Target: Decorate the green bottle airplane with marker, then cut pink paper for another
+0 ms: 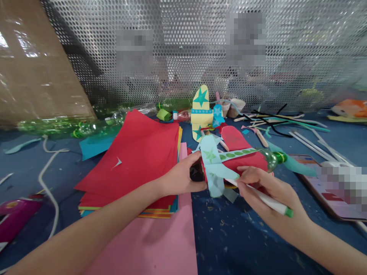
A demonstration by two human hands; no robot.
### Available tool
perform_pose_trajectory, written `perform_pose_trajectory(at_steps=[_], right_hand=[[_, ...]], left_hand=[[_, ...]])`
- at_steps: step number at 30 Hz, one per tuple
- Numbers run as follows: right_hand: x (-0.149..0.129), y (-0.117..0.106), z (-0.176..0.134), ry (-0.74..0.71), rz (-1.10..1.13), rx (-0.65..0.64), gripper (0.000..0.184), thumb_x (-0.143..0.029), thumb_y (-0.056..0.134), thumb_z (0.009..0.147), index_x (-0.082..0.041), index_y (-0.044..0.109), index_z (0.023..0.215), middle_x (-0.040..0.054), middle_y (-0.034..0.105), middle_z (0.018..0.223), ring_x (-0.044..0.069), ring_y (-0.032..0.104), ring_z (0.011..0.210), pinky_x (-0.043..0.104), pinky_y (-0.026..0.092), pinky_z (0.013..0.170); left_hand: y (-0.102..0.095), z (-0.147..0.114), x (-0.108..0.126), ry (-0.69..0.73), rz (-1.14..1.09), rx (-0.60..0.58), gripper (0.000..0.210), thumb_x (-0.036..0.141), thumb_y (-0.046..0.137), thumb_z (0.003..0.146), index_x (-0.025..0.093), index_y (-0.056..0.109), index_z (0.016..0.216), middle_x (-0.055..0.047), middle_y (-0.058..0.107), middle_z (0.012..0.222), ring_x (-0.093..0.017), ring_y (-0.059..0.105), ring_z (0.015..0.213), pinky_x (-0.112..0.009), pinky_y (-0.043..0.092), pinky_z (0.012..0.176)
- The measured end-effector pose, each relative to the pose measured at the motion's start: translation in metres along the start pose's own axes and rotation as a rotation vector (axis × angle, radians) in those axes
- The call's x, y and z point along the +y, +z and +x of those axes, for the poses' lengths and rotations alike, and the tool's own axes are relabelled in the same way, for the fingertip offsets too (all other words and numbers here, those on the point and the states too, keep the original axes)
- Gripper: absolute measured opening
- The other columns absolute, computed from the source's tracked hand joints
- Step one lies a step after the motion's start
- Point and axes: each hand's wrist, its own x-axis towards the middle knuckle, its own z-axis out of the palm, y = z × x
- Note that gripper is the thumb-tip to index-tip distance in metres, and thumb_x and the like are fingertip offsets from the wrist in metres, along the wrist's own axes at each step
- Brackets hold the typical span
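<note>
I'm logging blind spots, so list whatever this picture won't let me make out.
All in the head view:
Green plastic bottle wrapped in red paper: left end, partly covered by the left hand.
Slim white marker with a green end: part of its barrel, behind the right hand.
Shiny purple packet: cut off by the left edge.
Flat pink paper sheet: cut off by the bottom edge.

1. Toy plane (pixel 239 154) between the left hand (pixel 183 177), at its 9 o'clock end, and the right hand (pixel 262 187), which holds a marker (pixel 269 200).
2. From that plane, paper stack (pixel 140 152) at 9 o'clock, on a large sheet (pixel 172 240).
3. Cord (pixel 43 175) at 9, beyond the stack.
4. Cardboard (pixel 43 57) at 10.
5. Second plane (pixel 202 116) on the bench (pixel 243 236) at 11.
6. Mesh panel (pixel 183 42) at 12, behind everything.
7. Phone (pixel 314 177) between 3 and 4.
</note>
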Motion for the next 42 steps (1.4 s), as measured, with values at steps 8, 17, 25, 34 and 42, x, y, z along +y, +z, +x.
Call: perform_pose_trajectory(at_steps=[8, 17, 25, 34, 42], right_hand=[[0.0002, -0.0003, -0.0013, 0.002, -0.012, -0.008, 0.016, -0.011, 0.054, 0.086, -0.025, 0.050, 0.078, 0.0000, 0.065, 0.074, 0.015, 0.067, 0.070, 0.021, 0.050, 0.058], [0.0020, 0.0009, -0.0027, 0.012, -0.016, -0.006, 0.016, -0.011, 0.054, 0.087, -0.025, 0.051, 0.080, -0.0013, 0.065, 0.078, 0.012, 0.065, 0.067, 0.019, 0.048, 0.057], [0.0005, -0.0010, -0.0010, 0.006, 0.009, 0.004, 0.018, -0.011, 0.055, 0.086, -0.025, 0.050, 0.076, -0.0020, 0.063, 0.072, 0.013, 0.065, 0.067, 0.019, 0.050, 0.058], [0.0047, 0.0024, -0.0036, 0.000, -0.022, 0.025, 0.014, -0.014, 0.056, 0.086, -0.025, 0.053, 0.078, 0.0024, 0.070, 0.079, 0.019, 0.071, 0.080, 0.023, 0.054, 0.063], [0.0047, 0.0005, -0.0043, -0.014, -0.021, 0.002, 0.015, -0.013, 0.055, 0.087, -0.025, 0.052, 0.080, 0.0018, 0.069, 0.081, 0.017, 0.070, 0.083, 0.022, 0.054, 0.065]], left_hand=[[0.0005, -0.0002, -0.0005, 0.010, -0.013, 0.004, 0.061, 0.021, 0.072, 0.073, 0.019, 0.048, 0.129, -0.011, 0.061, 0.126, -0.028, 0.060, 0.114, -0.041, 0.047, 0.096], [0.0005, 0.0011, 0.0011, 0.031, -0.014, -0.004, 0.060, 0.021, 0.071, 0.074, 0.020, 0.047, 0.130, -0.011, 0.060, 0.128, -0.029, 0.058, 0.117, -0.040, 0.047, 0.097], [-0.0010, 0.0004, 0.0000, 0.036, -0.001, -0.008, 0.059, 0.021, 0.071, 0.074, 0.019, 0.048, 0.128, -0.010, 0.062, 0.124, -0.027, 0.061, 0.112, -0.040, 0.047, 0.097], [-0.0011, 0.0020, 0.0014, 0.042, 0.019, -0.009, 0.064, 0.021, 0.071, 0.075, 0.021, 0.046, 0.133, -0.011, 0.059, 0.131, -0.029, 0.058, 0.119, -0.042, 0.045, 0.101], [0.0002, 0.0016, 0.0010, 0.048, 0.011, -0.003, 0.062, 0.019, 0.070, 0.074, 0.020, 0.047, 0.131, -0.011, 0.059, 0.131, -0.028, 0.059, 0.118, -0.042, 0.045, 0.101]])
